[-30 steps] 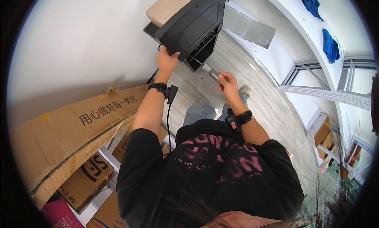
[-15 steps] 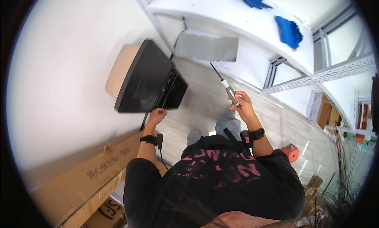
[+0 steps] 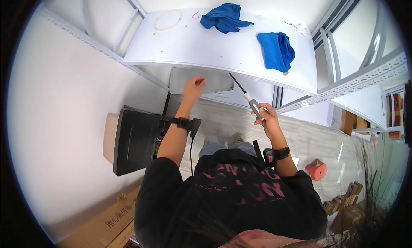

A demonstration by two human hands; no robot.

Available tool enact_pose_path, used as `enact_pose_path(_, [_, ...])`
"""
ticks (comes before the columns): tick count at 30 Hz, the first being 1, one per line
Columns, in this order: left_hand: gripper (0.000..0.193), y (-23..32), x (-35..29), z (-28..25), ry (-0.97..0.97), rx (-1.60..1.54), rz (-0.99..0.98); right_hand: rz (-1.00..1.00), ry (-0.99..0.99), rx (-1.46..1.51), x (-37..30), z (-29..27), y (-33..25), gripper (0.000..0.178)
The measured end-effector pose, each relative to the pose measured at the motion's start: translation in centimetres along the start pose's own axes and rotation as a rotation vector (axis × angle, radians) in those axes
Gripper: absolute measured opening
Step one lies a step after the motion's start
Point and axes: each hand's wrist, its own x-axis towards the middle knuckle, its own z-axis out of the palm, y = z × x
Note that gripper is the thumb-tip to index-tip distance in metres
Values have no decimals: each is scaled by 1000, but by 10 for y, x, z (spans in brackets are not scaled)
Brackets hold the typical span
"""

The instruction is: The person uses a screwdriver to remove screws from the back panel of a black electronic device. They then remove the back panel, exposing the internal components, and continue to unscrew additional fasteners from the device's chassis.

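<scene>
My right hand (image 3: 268, 118) is closed round the grey-and-white handle of a screwdriver (image 3: 254, 105). Its dark shaft points up and away, the tip just in front of the white shelf's edge. Farther left, my left hand (image 3: 195, 88) is raised with its fingers curled together, in front of a grey panel (image 3: 221, 82) below the shelf. Whatever those fingers may hold is too small or hidden to make out. A black flat-faced object (image 3: 135, 138), perhaps a chair, stands left of my left forearm, against a beige piece (image 3: 110, 134).
Two blue cloths (image 3: 227, 19) and a pale loop of cord (image 3: 168, 20) lie on the white shelf (image 3: 184, 50), framed by perforated metal posts. A long cardboard box (image 3: 107, 222) is at lower left. A red roll (image 3: 316, 170) stands on the floor to the right.
My left hand has moved from beside the black object up and right, toward the shelf. The view has shifted toward the shelf; my right hand still holds the screwdriver.
</scene>
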Motion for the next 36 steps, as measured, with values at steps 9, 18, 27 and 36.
enact_pose_path(9, [21, 6, 111, 66, -4, 302, 338, -31, 183, 1, 17, 1, -26, 24])
enact_pose_path(18, [5, 19, 121, 63, -31, 342, 300, -38, 226, -12, 60, 24, -40, 24])
enact_pose_path(27, [15, 8, 108, 31, -130, -1076, -518, -2, -129, -224, 119, 20, -55, 25])
enact_pose_path(36, [14, 1, -5, -2, 179, -1451, -489, 145, -490, -249, 151, 27, -47, 28])
